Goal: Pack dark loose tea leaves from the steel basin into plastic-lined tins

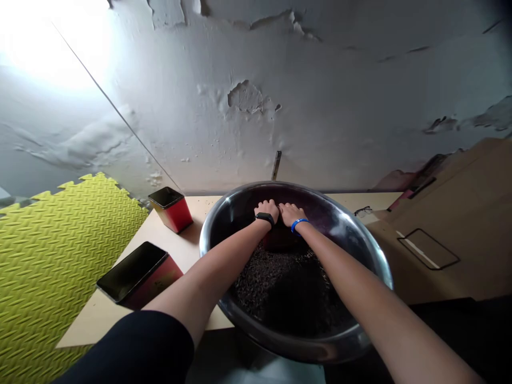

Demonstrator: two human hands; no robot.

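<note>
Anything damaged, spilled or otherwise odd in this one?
Yes: the wall behind the basin is damaged, its paint blistered and peeling, with a flaked patch above the basin. A few dark specks, possibly spilled soil, dot the table beside the basin.

Glasses (362, 212) lay near tabletop (188, 253) back edge, beside brown bag (452, 224) at right. Yellow mat (68, 245) ran along left edge; peeling wall (180, 96) behind.

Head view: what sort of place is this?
Probably a makeshift work corner in a worn room, perhaps a basement: peeling wall, yellow foam mat, and a large metal basin of dark, soil-like material on a table.
</note>
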